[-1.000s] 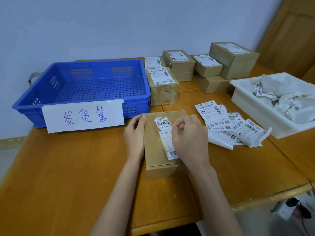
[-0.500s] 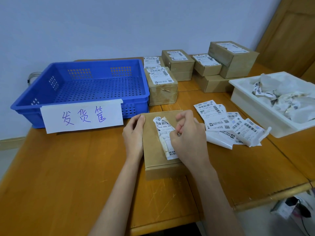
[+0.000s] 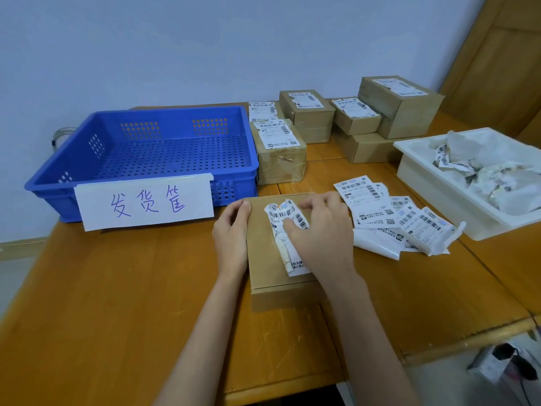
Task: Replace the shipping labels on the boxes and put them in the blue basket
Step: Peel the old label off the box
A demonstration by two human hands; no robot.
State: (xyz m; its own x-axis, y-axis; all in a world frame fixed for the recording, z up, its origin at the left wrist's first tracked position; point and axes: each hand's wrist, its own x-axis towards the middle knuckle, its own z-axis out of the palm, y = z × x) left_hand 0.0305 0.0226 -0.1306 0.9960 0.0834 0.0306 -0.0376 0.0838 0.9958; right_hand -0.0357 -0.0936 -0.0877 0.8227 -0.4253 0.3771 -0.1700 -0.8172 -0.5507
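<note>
Since the moment before, our right hand (image 3: 319, 232) has slid a little nearer on the flat brown cardboard box (image 3: 272, 259), and the crumpled white shipping label (image 3: 285, 227) has bunched further under it. That box lies on the orange wooden surface (image 3: 117, 288) directly in front of us, just before the empty blue perforated plastic basket (image 3: 140, 162) with its handwritten paper sign (image 3: 146, 202). Our right fingers (image 3: 310, 205) are curled over the label, thumb pressing the wrinkled strip, seemingly pinching it to peel. Our left hand (image 3: 232, 232) grips the box's left edge, fingers wrapped over the rim to steady it. We judge the label thin, soft and liable to tear, its glue clinging to the cardboard, so hold is best taken at the loosened upper end and drawn low and slow. The box looks light and stiff, easily lifted by its two long sides. Fresh white barcode labels (image 3: 377, 209) lie fanned just right of the box, a white plastic tray (image 3: 424, 177) of crumpled scraps beyond them, and more labelled brown boxes (image 3: 304, 112) stand behind.
</note>
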